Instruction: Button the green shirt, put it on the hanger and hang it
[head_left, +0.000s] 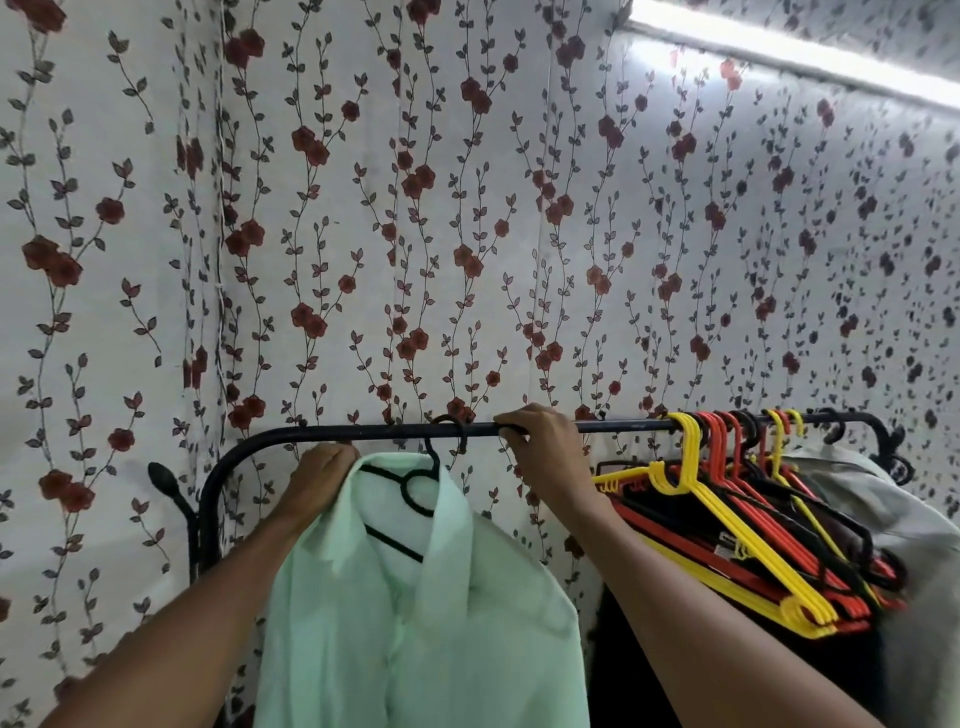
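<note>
There the green shirt (415, 613) hung on a black hanger (410, 483), its hook over the black rail (363, 430); the left hand (322, 478) gripped the shirt's shoulder just under the rail; the right hand (540, 441) curled around the rail beside the hook; yellow, red and black hangers (727, 519) crowded the rail's right end.
</note>
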